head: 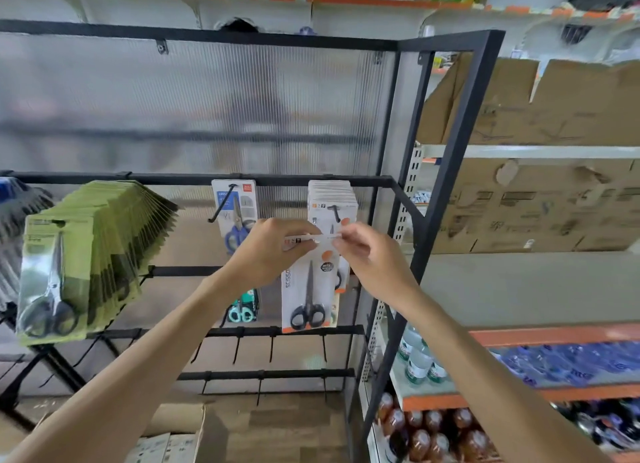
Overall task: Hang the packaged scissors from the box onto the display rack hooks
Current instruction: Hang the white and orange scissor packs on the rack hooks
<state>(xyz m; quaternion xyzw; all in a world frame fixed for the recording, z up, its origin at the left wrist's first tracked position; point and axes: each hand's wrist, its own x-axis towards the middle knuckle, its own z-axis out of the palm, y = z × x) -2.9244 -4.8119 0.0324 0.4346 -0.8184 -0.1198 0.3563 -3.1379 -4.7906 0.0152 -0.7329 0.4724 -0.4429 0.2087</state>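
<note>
Your left hand and right hand together pinch the top edge of one white packaged scissors card, black-handled scissors facing you, blades up. The card hangs in the air in front of the display rack, just below and before the hook that already carries a thick stack of matching white packs. The fingers of each hand are curled onto the card's header, one hand at each upper corner; neither hand is free.

The step in hand, by this evidence, is the hanging itself: the card is lifted and squared up but not yet threaded. Its hang hole is hidden behind your fingers, so whether it is aligned with the hook tip cannot be told.

The next move calls for raising the header to the upturned hook tip, centring the hole on it, and sliding the card back against the stack. Keep the card level; a tilt is likely to catch the hole's edge on the tip.

Beside it, a neighbouring hook holds a blue-handled pack; farther left hangs a fanned row of green packs. The supply box sits on the floor below, near your left forearm.
</note>
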